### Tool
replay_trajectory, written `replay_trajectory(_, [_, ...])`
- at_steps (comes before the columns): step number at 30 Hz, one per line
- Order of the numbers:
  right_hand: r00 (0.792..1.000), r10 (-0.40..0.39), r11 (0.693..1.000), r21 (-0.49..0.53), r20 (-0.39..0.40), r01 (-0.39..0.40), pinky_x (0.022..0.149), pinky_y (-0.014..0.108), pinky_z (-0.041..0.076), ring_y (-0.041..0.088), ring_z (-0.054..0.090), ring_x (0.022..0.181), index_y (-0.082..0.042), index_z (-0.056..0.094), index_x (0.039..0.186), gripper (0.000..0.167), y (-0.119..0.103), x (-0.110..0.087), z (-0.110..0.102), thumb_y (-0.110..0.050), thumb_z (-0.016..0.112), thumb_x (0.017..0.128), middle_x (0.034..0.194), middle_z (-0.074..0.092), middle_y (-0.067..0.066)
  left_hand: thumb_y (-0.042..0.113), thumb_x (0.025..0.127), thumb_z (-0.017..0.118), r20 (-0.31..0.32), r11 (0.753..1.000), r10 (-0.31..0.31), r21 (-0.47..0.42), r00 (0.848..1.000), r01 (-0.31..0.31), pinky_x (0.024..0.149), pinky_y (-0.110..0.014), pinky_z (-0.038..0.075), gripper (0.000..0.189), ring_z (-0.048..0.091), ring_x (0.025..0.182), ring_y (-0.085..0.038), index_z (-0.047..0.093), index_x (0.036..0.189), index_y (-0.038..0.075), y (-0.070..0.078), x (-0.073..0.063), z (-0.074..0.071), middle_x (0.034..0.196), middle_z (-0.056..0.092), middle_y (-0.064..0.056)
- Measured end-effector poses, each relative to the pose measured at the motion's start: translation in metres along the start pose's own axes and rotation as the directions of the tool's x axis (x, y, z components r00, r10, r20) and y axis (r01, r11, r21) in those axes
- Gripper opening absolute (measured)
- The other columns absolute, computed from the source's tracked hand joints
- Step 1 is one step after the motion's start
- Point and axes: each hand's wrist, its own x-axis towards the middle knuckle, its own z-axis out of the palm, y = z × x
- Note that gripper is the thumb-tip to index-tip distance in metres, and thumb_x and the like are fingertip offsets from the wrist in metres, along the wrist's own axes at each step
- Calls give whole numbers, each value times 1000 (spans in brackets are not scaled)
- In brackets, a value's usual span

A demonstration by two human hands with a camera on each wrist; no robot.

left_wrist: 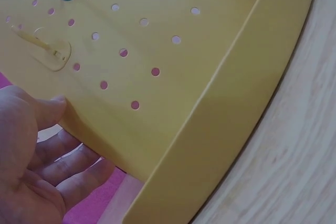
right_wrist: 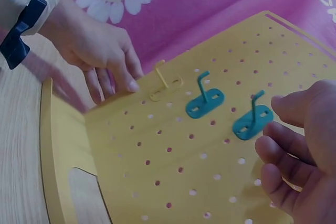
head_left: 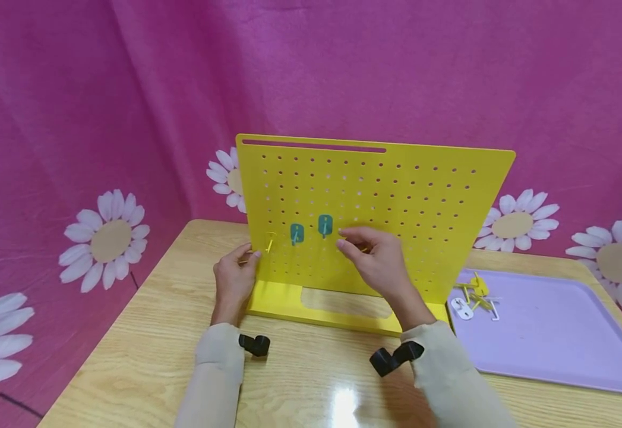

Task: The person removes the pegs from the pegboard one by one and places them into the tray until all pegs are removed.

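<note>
Hook (head_left: pixel 325 225) in teal, right-hand one of two, sits on the yellow board (head_left: pixel 365 202) at ten o'clock from the right hand (head_left: pixel 379 260), standing twelve to six in the head view. That hand is nearer, fingers bent just beside it; I cannot tell whether they hold anything. At eight o'clock from the hook, the left hand (head_left: pixel 236 277) pinches the board's edge.

A white glare sat on the near tabletop (head_left: pixel 300 380) in the evenly lit head view. Both wrist views looked duller and softer; the pegboard's (left_wrist: pixel 173 66) lower edge bowed in the left, and shadow dimmed it beside the right hand (right_wrist: pixel 320 145).
</note>
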Motion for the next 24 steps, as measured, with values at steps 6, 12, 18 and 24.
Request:
replay_trajectory(6, [999,46,999,11,13,-46,61,28,51,20,64,78,-3,75,111,21,-3,5,11,-12,74,92,86,71,4,22,99,67,1,1000,-4,-7,1000,4,86,-42,56,35,69,98,-28,67,132,9,-1,0,1,109,72,-13])
replay_trajectory(12, [998,53,998,25,28,-54,61,29,52,21,65,79,-2,76,109,21,-6,13,22,-13,75,92,86,72,4,20,98,67,-14,1000,10,-11,1000,-10,86,-43,57,35,69,98,-29,67,131,8,-2,-1,-2,108,72,-14])
replay_trajectory(18, [998,57,998,-8,31,-56,65,30,54,21,66,81,-1,76,106,18,-7,16,27,-12,74,92,90,73,5,17,97,68,-31,999,46,0,998,-46,84,-45,57,33,70,97,-31,68,128,5,-4,0,-3,106,72,-17])
replay_trajectory(24, [996,83,996,-14,25,-82,68,33,54,19,66,80,-1,77,103,16,-8,15,25,-12,73,93,90,73,5,20,99,66,4,1000,14,7,1000,-14,86,-43,57,35,69,98,-29,66,132,8,-3,1,0,108,71,-14])
